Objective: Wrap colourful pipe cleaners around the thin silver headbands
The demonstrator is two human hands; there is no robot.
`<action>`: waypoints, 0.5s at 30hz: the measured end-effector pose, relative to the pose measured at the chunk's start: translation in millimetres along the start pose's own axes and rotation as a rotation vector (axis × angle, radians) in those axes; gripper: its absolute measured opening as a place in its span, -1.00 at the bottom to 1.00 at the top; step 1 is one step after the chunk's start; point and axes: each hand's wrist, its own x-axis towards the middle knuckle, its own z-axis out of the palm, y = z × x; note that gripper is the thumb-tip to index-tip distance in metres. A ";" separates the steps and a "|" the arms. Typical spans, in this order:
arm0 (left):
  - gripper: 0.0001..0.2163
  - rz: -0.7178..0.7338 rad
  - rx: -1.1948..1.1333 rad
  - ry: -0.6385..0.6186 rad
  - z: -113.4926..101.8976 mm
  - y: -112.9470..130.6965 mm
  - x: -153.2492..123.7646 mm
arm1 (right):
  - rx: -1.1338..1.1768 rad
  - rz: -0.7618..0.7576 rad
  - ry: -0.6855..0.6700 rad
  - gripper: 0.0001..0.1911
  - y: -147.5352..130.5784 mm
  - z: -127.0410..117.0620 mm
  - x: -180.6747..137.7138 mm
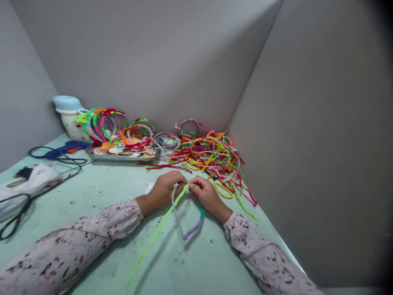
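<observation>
Between my hands is a thin headband (175, 212), its left side bare grey and its right side wrapped in purple and teal fuzzy pipe cleaner. My left hand (164, 191) is closed round the upper left part of the headband. A bright green pipe cleaner (161, 224) runs from the fingertips down toward the lower edge of the view. At its upper end, my right hand (210, 198) pinches the green strand against the headband with thumb and fingers. The wrapped teal part passes below the right hand, and the fingers hide the top of the band.
A metal tray (121, 158) holds finished colourful headbands (104, 127) and flat pieces. Right of it lie bare hoops (167, 141), a heap of pipe cleaners (211, 149) and yellow-handled scissors (223, 190). At left are a lidded container (72, 123), a blue tool (66, 149), black cable (29, 200) and plastic bag (33, 184).
</observation>
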 end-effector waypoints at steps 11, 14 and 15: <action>-0.83 0.010 0.010 0.007 -0.6 1.0 1.4 | 0.048 0.035 -0.061 -0.86 8.8 0.7 1.9; -0.82 0.008 0.010 0.005 -1.2 1.6 1.6 | 0.064 0.031 -0.066 -0.85 6.3 0.6 1.4; -0.82 0.009 0.010 0.003 -1.3 1.8 1.7 | 0.065 0.031 -0.063 -0.85 5.3 0.7 1.2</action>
